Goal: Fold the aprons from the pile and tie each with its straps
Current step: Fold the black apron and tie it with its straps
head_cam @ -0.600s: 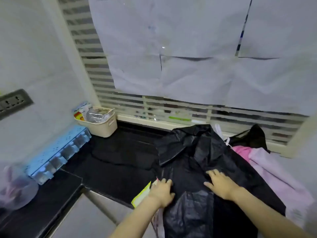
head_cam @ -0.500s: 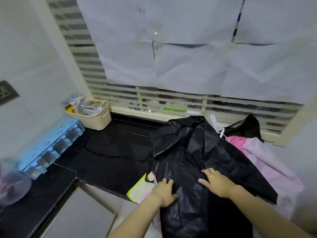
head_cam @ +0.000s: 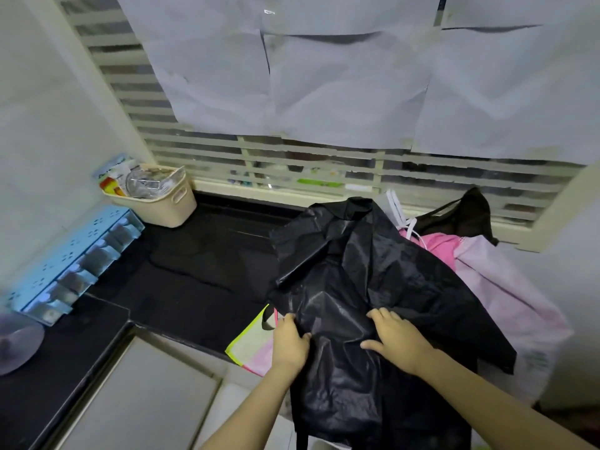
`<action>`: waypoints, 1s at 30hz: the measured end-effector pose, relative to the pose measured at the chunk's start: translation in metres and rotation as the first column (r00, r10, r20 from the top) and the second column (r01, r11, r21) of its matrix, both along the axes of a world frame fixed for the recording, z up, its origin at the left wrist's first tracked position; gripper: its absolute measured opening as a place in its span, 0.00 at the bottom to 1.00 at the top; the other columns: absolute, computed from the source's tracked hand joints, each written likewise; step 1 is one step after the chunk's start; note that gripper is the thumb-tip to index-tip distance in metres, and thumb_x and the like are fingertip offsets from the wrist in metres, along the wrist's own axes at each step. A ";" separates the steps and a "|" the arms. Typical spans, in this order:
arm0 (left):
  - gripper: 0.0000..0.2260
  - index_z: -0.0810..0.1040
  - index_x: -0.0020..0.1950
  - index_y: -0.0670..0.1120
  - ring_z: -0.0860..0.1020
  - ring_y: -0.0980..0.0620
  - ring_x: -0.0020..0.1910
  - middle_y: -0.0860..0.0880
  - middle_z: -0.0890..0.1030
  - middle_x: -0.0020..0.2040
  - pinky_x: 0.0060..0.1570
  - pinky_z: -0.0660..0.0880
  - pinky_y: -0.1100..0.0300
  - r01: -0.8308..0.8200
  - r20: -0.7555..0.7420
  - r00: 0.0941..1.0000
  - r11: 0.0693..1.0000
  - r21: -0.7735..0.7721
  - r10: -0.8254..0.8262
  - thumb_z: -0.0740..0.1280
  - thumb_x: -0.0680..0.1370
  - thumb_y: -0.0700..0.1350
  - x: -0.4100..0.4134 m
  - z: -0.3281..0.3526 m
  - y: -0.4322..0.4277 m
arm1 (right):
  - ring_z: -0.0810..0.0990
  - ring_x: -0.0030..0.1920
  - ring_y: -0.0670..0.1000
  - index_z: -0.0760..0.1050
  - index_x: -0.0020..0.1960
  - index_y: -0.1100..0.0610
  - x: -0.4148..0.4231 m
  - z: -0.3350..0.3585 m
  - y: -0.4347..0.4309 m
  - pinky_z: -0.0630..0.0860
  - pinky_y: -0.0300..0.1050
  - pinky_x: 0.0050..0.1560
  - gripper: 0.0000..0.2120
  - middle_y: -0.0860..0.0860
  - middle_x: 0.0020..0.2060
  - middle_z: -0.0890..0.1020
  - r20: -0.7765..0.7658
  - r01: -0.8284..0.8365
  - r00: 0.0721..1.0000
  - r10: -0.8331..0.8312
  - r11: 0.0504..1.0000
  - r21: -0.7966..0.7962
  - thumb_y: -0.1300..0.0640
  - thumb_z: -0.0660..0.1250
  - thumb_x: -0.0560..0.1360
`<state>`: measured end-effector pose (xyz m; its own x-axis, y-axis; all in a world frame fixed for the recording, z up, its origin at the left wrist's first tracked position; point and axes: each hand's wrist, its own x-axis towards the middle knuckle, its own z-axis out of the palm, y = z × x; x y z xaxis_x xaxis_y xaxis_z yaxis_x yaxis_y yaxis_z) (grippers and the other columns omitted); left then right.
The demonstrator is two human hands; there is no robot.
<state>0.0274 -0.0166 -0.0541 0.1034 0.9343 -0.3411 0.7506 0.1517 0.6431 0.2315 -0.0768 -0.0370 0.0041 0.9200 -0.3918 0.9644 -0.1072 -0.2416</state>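
- Comparing w/ 0.6 s ago: left hand [head_cam: 290, 341], then laid flat, is now closed on the left edge of the black apron [head_cam: 357, 271], thumb on top.
- Right hand [head_cam: 397, 339] is kept flat on the fabric, fingers spread.
- Apron is draped over the pile of pink aprons [head_cam: 506, 287] at the counter [head_cam: 194, 287] edge; first fold judged imminent.

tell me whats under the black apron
Under the black apron, pink aprons show at its right and a yellow-edged cloth at its left. Whatever else lies beneath is covered.
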 end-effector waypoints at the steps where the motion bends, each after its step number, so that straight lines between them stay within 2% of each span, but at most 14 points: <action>1: 0.07 0.73 0.50 0.43 0.76 0.44 0.52 0.46 0.78 0.49 0.47 0.69 0.63 0.000 0.047 0.999 1.000 0.029 -0.001 0.67 0.74 0.35 -0.002 0.003 0.001 | 0.68 0.66 0.50 0.60 0.70 0.53 0.001 0.001 -0.001 0.67 0.44 0.63 0.36 0.48 0.65 0.69 0.007 -0.004 1.000 0.004 1.000 0.017 0.30 0.47 0.73; 3: 0.11 0.70 0.39 0.47 0.74 0.48 0.43 0.52 0.74 0.37 0.38 0.63 0.65 0.015 0.081 0.996 0.993 0.118 -0.025 0.67 0.74 0.33 -0.006 0.014 0.005 | 0.71 0.64 0.49 0.62 0.69 0.53 0.004 0.002 -0.003 0.68 0.42 0.61 0.46 0.48 0.63 0.71 -0.019 0.003 1.000 -0.002 0.998 0.064 0.24 0.35 0.65; 4: 0.12 0.69 0.38 0.47 0.72 0.50 0.40 0.53 0.71 0.35 0.37 0.61 0.65 0.020 0.086 0.996 0.985 0.169 -0.035 0.68 0.73 0.33 -0.008 0.021 0.008 | 0.73 0.62 0.49 0.63 0.68 0.52 0.006 0.003 -0.005 0.68 0.42 0.58 0.44 0.48 0.62 0.74 -0.029 0.015 0.999 -0.013 0.996 0.089 0.26 0.36 0.66; 7: 0.09 0.75 0.39 0.48 0.70 0.56 0.36 0.53 0.70 0.35 0.38 0.64 0.69 0.013 0.088 0.995 0.959 0.285 -0.040 0.72 0.71 0.36 -0.015 0.041 0.019 | 0.76 0.58 0.50 0.67 0.64 0.52 0.014 0.005 -0.003 0.68 0.42 0.53 0.26 0.48 0.57 0.78 -0.105 0.064 0.993 -0.051 0.991 0.119 0.36 0.47 0.77; 9: 0.05 0.80 0.43 0.44 0.70 0.61 0.35 0.53 0.71 0.35 0.41 0.66 0.74 0.005 0.112 0.993 0.936 0.351 -0.047 0.73 0.71 0.37 -0.021 0.054 0.029 | 0.72 0.61 0.48 0.68 0.65 0.52 0.020 0.007 -0.001 0.67 0.41 0.58 0.20 0.47 0.59 0.74 -0.153 0.088 0.986 -0.061 0.980 0.178 0.42 0.53 0.80; 10: 0.04 0.81 0.44 0.43 0.70 0.62 0.36 0.54 0.71 0.36 0.41 0.66 0.76 0.002 0.118 0.992 0.922 0.388 -0.052 0.73 0.71 0.36 -0.024 0.061 0.034 | 0.69 0.64 0.48 0.66 0.68 0.52 0.023 0.006 0.000 0.65 0.40 0.63 0.21 0.47 0.62 0.71 -0.128 0.079 0.990 -0.051 0.971 0.224 0.43 0.55 0.80; 13: 0.03 0.82 0.45 0.42 0.71 0.63 0.37 0.53 0.72 0.37 0.42 0.64 0.78 -0.015 0.117 0.992 0.895 0.446 -0.042 0.71 0.73 0.36 -0.030 0.080 0.046 | 0.55 0.74 0.54 0.52 0.75 0.52 0.032 0.004 0.008 0.54 0.51 0.73 0.32 0.53 0.73 0.57 0.048 0.054 0.997 -0.061 0.988 0.143 0.40 0.58 0.78; 15: 0.03 0.81 0.46 0.43 0.73 0.60 0.39 0.50 0.75 0.40 0.41 0.64 0.75 -0.023 0.109 0.994 0.924 0.381 -0.020 0.70 0.74 0.37 -0.032 0.080 0.051 | 0.46 0.76 0.59 0.44 0.77 0.52 0.033 0.000 0.013 0.50 0.59 0.73 0.40 0.54 0.76 0.47 0.083 0.089 0.992 -0.091 0.996 0.023 0.38 0.61 0.75; 18: 0.02 0.75 0.46 0.46 0.75 0.51 0.45 0.48 0.79 0.44 0.46 0.68 0.62 -0.155 0.185 0.974 0.979 0.130 0.129 0.68 0.76 0.41 -0.030 0.063 0.045 | 0.45 0.76 0.61 0.40 0.77 0.53 0.032 -0.008 0.017 0.51 0.62 0.72 0.45 0.55 0.76 0.44 0.097 0.101 0.991 -0.094 0.993 -0.068 0.39 0.63 0.74; 21: 0.15 0.71 0.53 0.44 0.77 0.49 0.49 0.45 0.79 0.51 0.50 0.75 0.56 -0.242 0.333 0.896 0.952 -0.189 0.294 0.73 0.73 0.46 -0.021 0.045 0.020 | 0.50 0.75 0.59 0.42 0.77 0.53 0.033 -0.019 0.018 0.56 0.59 0.72 0.41 0.54 0.76 0.49 0.170 0.112 0.981 -0.097 0.990 -0.081 0.43 0.63 0.76; 23: 0.18 0.72 0.56 0.45 0.78 0.50 0.52 0.47 0.80 0.54 0.53 0.75 0.57 -0.134 0.333 0.918 0.959 -0.250 0.216 0.75 0.71 0.44 -0.013 0.037 0.005 | 0.57 0.73 0.57 0.49 0.76 0.53 0.034 -0.023 0.018 0.62 0.55 0.70 0.32 0.54 0.74 0.57 0.219 0.104 0.972 -0.090 0.993 -0.053 0.49 0.61 0.78; 25: 0.14 0.74 0.54 0.45 0.79 0.49 0.53 0.46 0.81 0.55 0.56 0.76 0.55 -0.068 0.306 0.941 0.964 -0.256 0.147 0.73 0.71 0.40 -0.008 0.034 -0.004 | 0.66 0.68 0.55 0.57 0.72 0.53 0.038 -0.023 0.019 0.69 0.50 0.63 0.24 0.53 0.67 0.65 0.252 0.093 0.964 -0.089 0.996 -0.005 0.58 0.60 0.79; 27: 0.12 0.75 0.54 0.43 0.79 0.47 0.54 0.45 0.81 0.54 0.56 0.75 0.56 -0.032 0.236 0.968 0.977 -0.210 0.082 0.70 0.72 0.35 -0.011 0.037 -0.001 | 0.73 0.61 0.55 0.64 0.67 0.55 0.044 -0.017 0.022 0.73 0.48 0.56 0.18 0.53 0.61 0.71 0.201 0.106 0.973 -0.114 0.993 0.051 0.64 0.57 0.78; 30: 0.14 0.77 0.56 0.40 0.77 0.49 0.53 0.45 0.80 0.51 0.46 0.71 0.63 0.070 0.110 0.992 0.997 -0.042 -0.065 0.65 0.71 0.31 -0.028 0.055 0.018 | 0.78 0.56 0.58 0.67 0.63 0.58 0.052 -0.007 0.031 0.72 0.48 0.52 0.14 0.56 0.57 0.77 0.123 0.195 0.971 -0.206 0.976 0.097 0.66 0.53 0.79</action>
